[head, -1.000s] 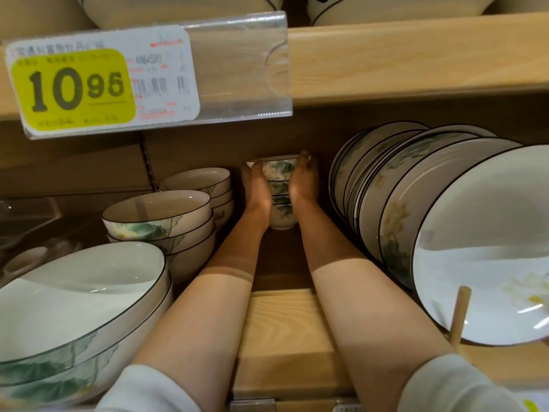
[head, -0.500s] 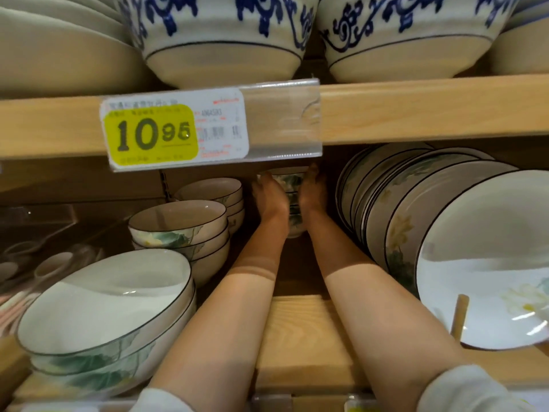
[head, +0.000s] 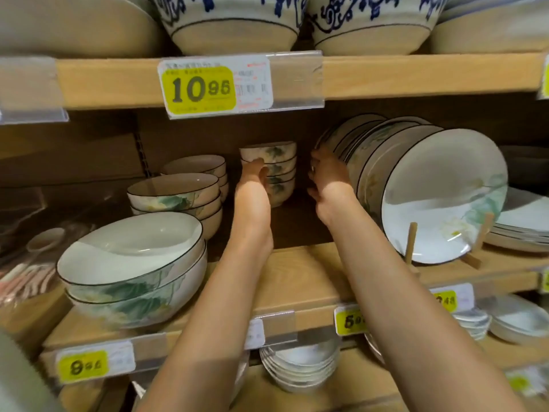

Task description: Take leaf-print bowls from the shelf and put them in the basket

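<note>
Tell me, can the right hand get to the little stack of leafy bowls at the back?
Probably yes. The right hand is open right beside the stack of small leaf-print bowls, with only a bare gap between them. The standing plates crowd its other side, but nothing sits in the way.

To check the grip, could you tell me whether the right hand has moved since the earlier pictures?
Yes. The right hand has left the bowl stack and shifted right, with a gap between them, beside the plates.
</note>
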{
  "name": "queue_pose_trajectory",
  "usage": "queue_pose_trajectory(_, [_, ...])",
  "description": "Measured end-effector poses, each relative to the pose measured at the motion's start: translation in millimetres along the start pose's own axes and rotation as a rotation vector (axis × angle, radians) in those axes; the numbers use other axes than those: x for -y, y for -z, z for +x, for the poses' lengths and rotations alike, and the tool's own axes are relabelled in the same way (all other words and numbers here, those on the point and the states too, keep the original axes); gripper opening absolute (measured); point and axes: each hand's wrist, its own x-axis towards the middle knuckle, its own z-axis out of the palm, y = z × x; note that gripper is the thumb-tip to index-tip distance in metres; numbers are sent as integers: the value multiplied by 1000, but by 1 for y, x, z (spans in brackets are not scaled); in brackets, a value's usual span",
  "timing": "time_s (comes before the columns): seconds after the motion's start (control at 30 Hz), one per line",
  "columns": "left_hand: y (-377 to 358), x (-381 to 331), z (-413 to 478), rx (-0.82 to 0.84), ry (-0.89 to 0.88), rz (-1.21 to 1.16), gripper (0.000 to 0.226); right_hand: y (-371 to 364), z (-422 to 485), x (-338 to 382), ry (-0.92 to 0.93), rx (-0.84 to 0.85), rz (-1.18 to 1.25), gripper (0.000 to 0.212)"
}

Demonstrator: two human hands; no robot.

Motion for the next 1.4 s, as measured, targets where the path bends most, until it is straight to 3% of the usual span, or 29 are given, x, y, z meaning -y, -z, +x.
queue_pose_trajectory(0.1, [28,14,-44,98,-84,24,37,26,-40,-8,14,4,30,28])
queue_pose_trajectory(0.33, [76,48,-118,76,-70,160,31,83,-129,-38,-129,87,101,28])
queue_pose_trajectory(0.77, [138,94,-302,-373,-27,217,27,180,-250,-93,-431,306,72,23])
queue_pose_trajectory(0.97, [200,81,-383,-612,-66,278,25,161,-311,-125,-530,501,-28,22])
queue_pose_trajectory(1.13, [259,69,-438,-716,-76,395,30,124,-363,-151,-564,655,-107,24])
queue_pose_trajectory(1.4, [380,32,-509,-889,-31,365,27,33,-454,-219,-623,750,-261,21])
